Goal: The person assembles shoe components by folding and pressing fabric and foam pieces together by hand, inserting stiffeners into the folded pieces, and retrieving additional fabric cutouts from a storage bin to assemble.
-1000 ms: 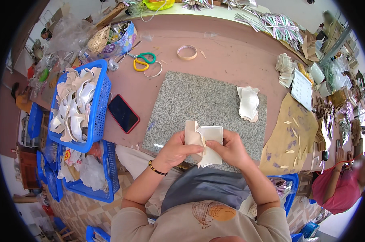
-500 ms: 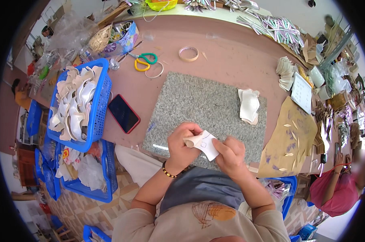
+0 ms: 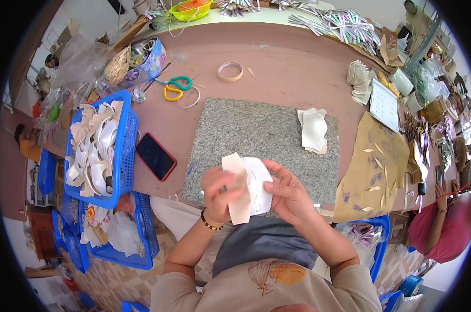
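Note:
Over the near edge of the grey stone slab, a white piece of sheet material with faint pen lines is raised in front of me. My right hand grips its right side, thumb on the white face. Along the left of the white part stands a beige flap; whether the two are joined I cannot tell. My left hand is at this flap, its fingers in front of it and smeared by motion. A small stack of similar white and beige pieces lies on the slab's right side.
Left of the slab are a phone and a blue basket heaped with curved pieces. Scissors and a tape roll lie farther back. Brown paper with slivers lies right, near a white sheet. A co-worker sits far right.
The white piece has been turned and now shows a broader face, with the beige flap upright at its left. My left hand has shifted left and blurred. The whole view has shifted slightly.

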Motion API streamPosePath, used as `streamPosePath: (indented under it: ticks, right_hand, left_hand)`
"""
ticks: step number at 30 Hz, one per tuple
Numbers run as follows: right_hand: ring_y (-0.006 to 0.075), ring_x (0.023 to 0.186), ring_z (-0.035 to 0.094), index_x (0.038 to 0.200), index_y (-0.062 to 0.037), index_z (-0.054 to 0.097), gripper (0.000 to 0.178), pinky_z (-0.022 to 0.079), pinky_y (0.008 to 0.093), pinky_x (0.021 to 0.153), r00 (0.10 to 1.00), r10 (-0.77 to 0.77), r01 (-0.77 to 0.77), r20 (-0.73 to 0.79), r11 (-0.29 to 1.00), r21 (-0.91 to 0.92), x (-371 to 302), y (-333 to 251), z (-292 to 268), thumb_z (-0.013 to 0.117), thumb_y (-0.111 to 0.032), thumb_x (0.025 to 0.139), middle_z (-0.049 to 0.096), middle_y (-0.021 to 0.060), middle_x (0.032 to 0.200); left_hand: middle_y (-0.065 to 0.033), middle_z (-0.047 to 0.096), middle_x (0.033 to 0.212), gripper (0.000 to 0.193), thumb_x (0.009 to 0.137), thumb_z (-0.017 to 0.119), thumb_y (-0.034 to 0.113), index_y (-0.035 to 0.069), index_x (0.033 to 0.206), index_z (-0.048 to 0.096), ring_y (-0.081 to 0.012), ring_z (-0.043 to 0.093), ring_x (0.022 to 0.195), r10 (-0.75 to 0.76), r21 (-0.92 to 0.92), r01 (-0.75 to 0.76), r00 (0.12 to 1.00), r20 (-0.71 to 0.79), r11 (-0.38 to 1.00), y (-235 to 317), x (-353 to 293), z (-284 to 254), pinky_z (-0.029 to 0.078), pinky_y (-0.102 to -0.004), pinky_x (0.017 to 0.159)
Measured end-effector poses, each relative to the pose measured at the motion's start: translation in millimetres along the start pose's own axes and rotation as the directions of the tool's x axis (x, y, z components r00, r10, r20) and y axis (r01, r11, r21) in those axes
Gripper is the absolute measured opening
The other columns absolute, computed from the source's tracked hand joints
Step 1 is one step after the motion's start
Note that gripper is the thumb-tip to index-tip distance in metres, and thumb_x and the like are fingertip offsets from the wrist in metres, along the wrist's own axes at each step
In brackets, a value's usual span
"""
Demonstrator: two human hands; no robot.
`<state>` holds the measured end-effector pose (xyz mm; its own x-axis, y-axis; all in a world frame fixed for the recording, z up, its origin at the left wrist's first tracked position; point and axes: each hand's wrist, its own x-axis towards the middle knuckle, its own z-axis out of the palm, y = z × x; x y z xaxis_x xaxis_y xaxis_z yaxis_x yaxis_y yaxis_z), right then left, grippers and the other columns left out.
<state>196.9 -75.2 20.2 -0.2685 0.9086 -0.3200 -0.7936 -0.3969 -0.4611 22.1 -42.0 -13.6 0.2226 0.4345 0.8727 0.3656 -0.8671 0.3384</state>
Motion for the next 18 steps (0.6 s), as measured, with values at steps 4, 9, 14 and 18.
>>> streamPosePath:
  ticks: [4, 9, 14, 18]
  right_hand:
    - [0.0174, 0.103, 0.057, 0.124, -0.0007, 0.041, 0.05, 0.048, 0.0337, 0.088, 0.994, -0.104, 0.105, 0.026, 0.994, -0.027, 0, -5, -4, 0.059, 0.007, 0.079, 0.059, 0.0114, 0.11]
    - [0.0158, 0.102, 0.057, 0.116, 0.0004, 0.045, 0.041, 0.045, 0.032, 0.089, 0.972, -0.221, 0.232, 0.077, 0.954, -0.188, -2, -1, -15, 0.06, 0.007, 0.078, 0.06, 0.0108, 0.109]
    - [0.0155, 0.101, 0.057, 0.111, -0.0006, 0.047, 0.034, 0.044, 0.0316, 0.089, 0.981, -0.182, 0.191, 0.067, 0.963, -0.188, -5, -5, -17, 0.06, 0.005, 0.08, 0.06, 0.0102, 0.107]
    - [0.0161, 0.098, 0.058, 0.11, -0.0013, 0.048, 0.031, 0.045, 0.0316, 0.088, 0.98, -0.182, 0.195, 0.078, 0.956, -0.219, -7, -10, -22, 0.06, 0.003, 0.081, 0.061, 0.01, 0.104]
  left_hand:
    - [-0.0113, 0.05, 0.115, 0.039, 0.079, 0.067, 0.012, 0.005, 0.112, 0.049, -0.023, 0.053, 0.102, -0.726, -0.496, 0.63, 0.688, 0.001, 0.597, -4, 7, 13, 0.044, -0.0366, 0.087]
    - [-0.0067, 0.058, 0.11, 0.033, 0.089, 0.056, 0.01, 0.001, 0.12, 0.048, -0.014, 0.057, 0.099, -0.563, -0.601, 0.718, 0.351, 0.748, -0.351, 4, 11, -8, 0.047, -0.0293, 0.087]
    - [-0.0059, 0.058, 0.11, 0.033, 0.09, 0.055, 0.013, 0.001, 0.12, 0.048, -0.0134, 0.058, 0.098, -0.519, -0.492, 0.754, 0.237, 0.821, -0.434, 19, 20, -4, 0.048, -0.0297, 0.085]
    - [-0.0057, 0.058, 0.109, 0.031, 0.092, 0.052, 0.015, 0.001, 0.119, 0.047, -0.0128, 0.059, 0.097, -0.509, -0.522, 0.637, 0.227, 0.83, -0.567, 26, 16, -1, 0.049, -0.0298, 0.083]
